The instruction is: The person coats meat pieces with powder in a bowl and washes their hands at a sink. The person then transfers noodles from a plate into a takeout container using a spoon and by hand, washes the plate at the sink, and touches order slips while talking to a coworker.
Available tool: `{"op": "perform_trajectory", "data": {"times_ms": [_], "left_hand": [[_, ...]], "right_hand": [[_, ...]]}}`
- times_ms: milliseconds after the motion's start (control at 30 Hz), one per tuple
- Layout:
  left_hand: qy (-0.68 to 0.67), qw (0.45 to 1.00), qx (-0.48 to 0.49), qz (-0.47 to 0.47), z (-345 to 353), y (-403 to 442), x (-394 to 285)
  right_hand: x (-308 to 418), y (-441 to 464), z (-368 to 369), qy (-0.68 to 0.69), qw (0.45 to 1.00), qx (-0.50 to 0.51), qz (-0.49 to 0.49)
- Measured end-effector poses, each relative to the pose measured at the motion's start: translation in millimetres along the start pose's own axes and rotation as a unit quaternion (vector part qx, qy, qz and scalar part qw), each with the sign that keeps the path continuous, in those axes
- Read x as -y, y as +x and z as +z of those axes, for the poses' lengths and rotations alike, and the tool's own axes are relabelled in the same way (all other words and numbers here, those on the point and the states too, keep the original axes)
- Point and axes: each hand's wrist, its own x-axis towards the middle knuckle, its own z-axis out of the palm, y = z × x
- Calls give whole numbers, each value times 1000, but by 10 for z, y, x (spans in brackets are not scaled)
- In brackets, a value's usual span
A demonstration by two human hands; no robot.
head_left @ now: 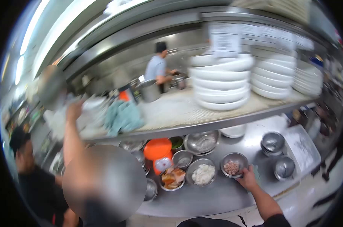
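Observation:
My right hand (249, 179) is closed on the near right rim of a metal bowl (232, 165) that holds small pinkish pieces. The bowl is at the steel counter (205, 198), and a bit of green cloth (257, 172) shows beside my fingers. Left of it sits a metal bowl of white food (203, 174), and farther left a bowl of orange-brown pieces (172, 178). My left hand is out of view.
Plate stacks (221, 83) and a green cloth (123, 116) lie on the shelf above. Small metal bowls (272, 142) and a clear tub (301, 149) stand right. A co-worker's raised arm (72, 136) is left; another person (37, 181) stands beyond, and one (155, 68) behind the shelf.

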Motion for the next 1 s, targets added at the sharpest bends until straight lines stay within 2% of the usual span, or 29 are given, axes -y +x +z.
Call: {"op": "perform_trajectory", "data": {"times_ms": [33, 67, 100, 133, 167, 200, 233, 300, 400, 533, 600, 700, 733, 833, 867, 933, 1000], "left_hand": [[-47, 993, -16, -108, -148, -77, -87], [-71, 989, -39, -121, -27, -44, 66], [-66, 985, -19, -159, 150, 31, 233], [-137, 974, 11, -179, 320, 151, 362], [-265, 929, 59, -250, -31, 43, 98], [-269, 934, 33, -232, 223, 172, 243], [-265, 935, 42, -231, 153, 190, 199], [-190, 965, 43, -177, 550, 443, 449], [-103, 987, -24, -120, 1136, 789, 734], [-195, 959, -76, -191, 1161, 929, 738], [-256, 921, -131, -264, 1051, 828, 703], [-407, 850, -150, -298, 171, 236, 414], [-373, 868, -186, -268, 285, 212, 589], [-367, 885, -167, -233, -440, -396, 332], [-288, 917, -225, -163, -453, -608, 326], [-182, 925, -332, -21, -245, -1044, 310], [-350, 919, -153, -98, -862, -1821, -481]], "right_hand": [[-2, -9, -14, 4, 1000, 6, 8], [25, 11, -30, 8, 1000, 14, 8], [57, -1, -36, -3, 1000, 10, 4], [93, -36, -39, -16, 1000, 9, 0], [132, -63, -65, -32, 999, 10, -6], [205, -93, -99, -40, 998, 31, 24], [230, -136, -96, -43, 998, 22, 33], [279, -146, -69, -50, 998, 11, 42], [300, -166, -28, -57, 997, -1, 53], [248, -157, 26, -61, 996, 0, 60], [283, -121, -13, -47, 994, 33, 89], [290, -79, -39, -43, 996, 14, 82], [276, -46, -44, -30, 996, 3, 82], [163, 31, -60, 27, 995, 0, 100], [133, 72, -90, 58, 991, 16, 117], [99, 166, -219, 101, 987, 23, 119], [191, 92, -354, 126, 987, 23, 94]]}}
